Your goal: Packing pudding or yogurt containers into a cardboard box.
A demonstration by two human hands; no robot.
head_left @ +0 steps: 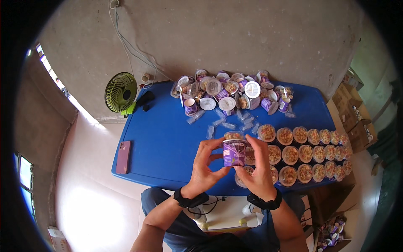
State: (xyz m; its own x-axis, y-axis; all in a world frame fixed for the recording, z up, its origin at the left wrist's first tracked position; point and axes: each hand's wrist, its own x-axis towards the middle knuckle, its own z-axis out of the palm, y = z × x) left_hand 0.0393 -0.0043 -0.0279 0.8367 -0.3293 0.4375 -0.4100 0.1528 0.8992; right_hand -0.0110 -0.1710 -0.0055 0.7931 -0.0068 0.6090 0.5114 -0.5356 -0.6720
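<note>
Between my two hands I hold up a purple yogurt cup point(234, 154) with a clear domed top full of coloured cereal pieces. My left hand point(205, 166) grips its left side, fingertips near the rim and thumb under the base. On the other side my right hand point(259, 170) pinches it the same way. To the right, rows of cereal-filled domed cups point(290, 155) stand on the blue table point(163, 138); a few are partly hidden behind my right hand. Several small clear plastic pieces point(228, 125), perhaps wrapped spoons, lie beyond the held cup.
A heap of purple cups and lids point(226, 90) lies along the table's far side. At the far left stand a green fan point(121, 93) and a black object point(147, 99). A phone point(124, 157) lies at the left edge. Cardboard boxes point(350, 113) sit on the floor at right.
</note>
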